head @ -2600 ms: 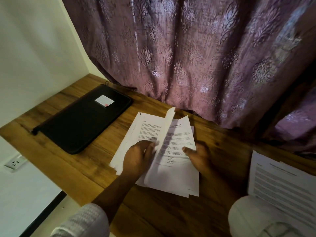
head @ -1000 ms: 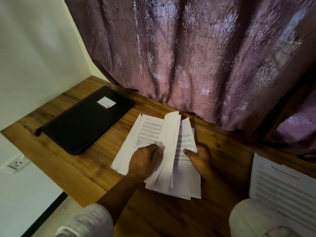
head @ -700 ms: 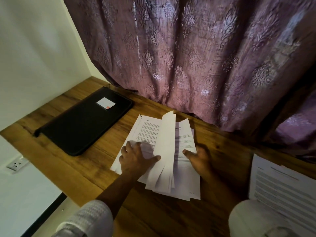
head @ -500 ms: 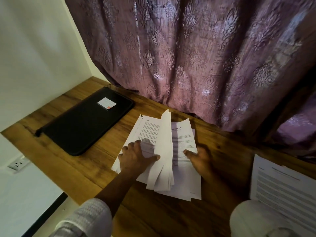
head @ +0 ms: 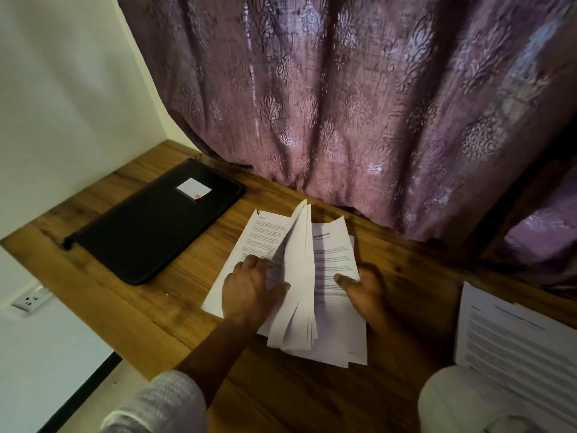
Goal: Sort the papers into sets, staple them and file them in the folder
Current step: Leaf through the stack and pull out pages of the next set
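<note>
Hands (head: 249, 289) (head: 363, 290) amid fanned white papers (head: 296, 270)

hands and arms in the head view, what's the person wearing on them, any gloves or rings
No gloves, rings or watch show on the left hand or the right hand, though the right is in shadow. The left sleeve is a pale, waffle-textured knit ending at the forearm. A pale rounded shape at lower right may be the right sleeve.

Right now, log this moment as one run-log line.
stage: sorting | left hand: presses papers, thumb props lifted sheets | right hand: thumb on papers, fingers hidden | folder: closed, untouched
</note>
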